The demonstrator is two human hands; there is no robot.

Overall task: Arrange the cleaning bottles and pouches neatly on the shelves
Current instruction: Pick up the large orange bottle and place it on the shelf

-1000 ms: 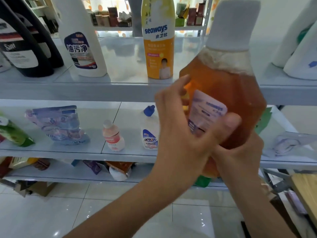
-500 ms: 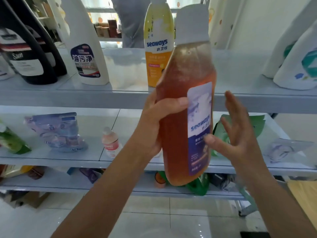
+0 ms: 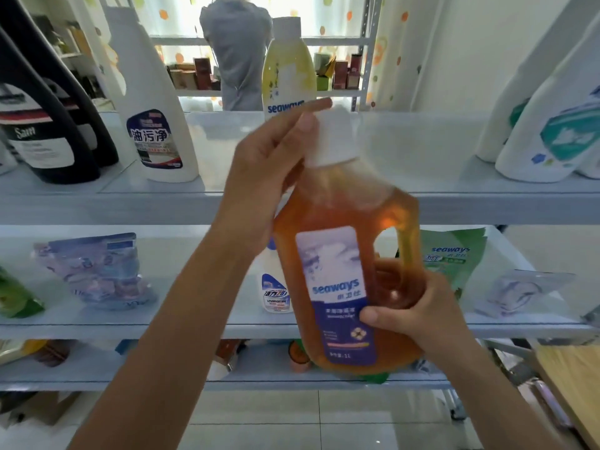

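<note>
A translucent amber Seaways disinfectant bottle (image 3: pixel 337 209) is held in the air in front of the shelving, roughly upright, between the top shelf (image 3: pixel 470 203) and the lower one. It is a flat-sided plastic jug with a moulded loop handle on its right and a glossy purple-and-white label (image 3: pixel 334 287) on the near face. The left hand (image 3: pixel 259 177) wraps the neck, its fingers lying along the smooth white screw cap (image 3: pixel 334 141). The right hand (image 3: pixel 418 313) grips the lower body, thumb pressed on the label and fingers curled behind.

On the top shelf stand a curved black bottle (image 3: pixel 42 131), a tall white handled degreaser bottle (image 3: pixel 152 125) and a slim yellow Seaways bottle (image 3: pixel 289 69). On the middle shelf (image 3: pixel 194 329), a crinkled clear pouch (image 3: pixel 97 271) lies at left, a small white bottle (image 3: pixel 274 293) stands just behind the jug, and a green Seaways pouch (image 3: pixel 454 258) lies at right.
</note>
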